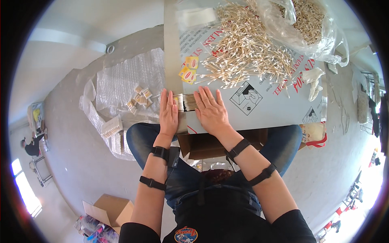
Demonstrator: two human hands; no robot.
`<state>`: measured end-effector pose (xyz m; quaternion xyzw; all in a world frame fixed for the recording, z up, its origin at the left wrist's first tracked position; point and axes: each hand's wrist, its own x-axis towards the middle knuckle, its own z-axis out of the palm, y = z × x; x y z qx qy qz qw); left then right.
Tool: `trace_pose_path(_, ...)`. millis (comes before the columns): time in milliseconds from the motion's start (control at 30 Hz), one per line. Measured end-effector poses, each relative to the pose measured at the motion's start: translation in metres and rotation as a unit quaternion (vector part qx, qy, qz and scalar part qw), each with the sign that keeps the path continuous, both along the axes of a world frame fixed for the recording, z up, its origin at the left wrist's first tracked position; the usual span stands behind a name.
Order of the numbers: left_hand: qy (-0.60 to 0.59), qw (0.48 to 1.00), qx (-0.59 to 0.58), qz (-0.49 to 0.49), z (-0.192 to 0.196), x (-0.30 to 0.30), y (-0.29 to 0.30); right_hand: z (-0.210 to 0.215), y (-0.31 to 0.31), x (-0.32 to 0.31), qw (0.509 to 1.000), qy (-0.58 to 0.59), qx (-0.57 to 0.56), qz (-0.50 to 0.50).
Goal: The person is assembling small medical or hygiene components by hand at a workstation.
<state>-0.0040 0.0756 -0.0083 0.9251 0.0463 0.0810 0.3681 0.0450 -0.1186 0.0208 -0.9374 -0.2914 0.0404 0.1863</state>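
Observation:
My left hand (168, 113) and my right hand (211, 110) lie flat on the near edge of a printed white sheet (275, 106) that serves as a work surface. Between them they press a small aligned bundle of wooden cotton swabs (187, 102) from both sides. Fingers of both hands are straight and together. A large loose heap of cotton swabs (247, 50) spreads over the sheet beyond my hands. Two small yellow packets (189, 69) lie just past the bundle.
A clear plastic bag of swabs (306, 22) sits at the far right. A white glove (314, 81) lies on the sheet's right side. Bubble wrap with small packed bundles (133, 91) covers the floor on the left. An open cardboard box (108, 206) stands lower left.

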Motion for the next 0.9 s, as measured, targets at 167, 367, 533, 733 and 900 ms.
trace_pose_path(167, 0.005, 1.0, -0.001, -0.001, 0.002, 0.001, 0.0, 0.001, 0.027, -0.004, 1.0, -0.008, 0.015, 0.001)
trace_pose_path(367, 0.003, 0.998, 0.067, 0.004, 0.003, 0.001, 0.0, 0.0, 0.037, -0.008, 0.999, -0.023, 0.022, -0.011)
trace_pose_path(533, -0.018, 0.997, 0.069, -0.001, 0.004, 0.003, -0.004, 0.001, 0.034, -0.01, 1.0, -0.026, 0.01, -0.005)
trace_pose_path(733, -0.02, 0.998, 0.06, 0.023, 0.006, 0.003, -0.002, -0.001, 0.035, -0.006, 0.999, -0.012, 0.036, 0.016)
trace_pose_path(900, 0.003, 0.991, -0.108, 0.077, 0.02, 0.003, 0.003, -0.007, 0.028, 0.004, 0.943, 0.056, 0.316, -0.083)
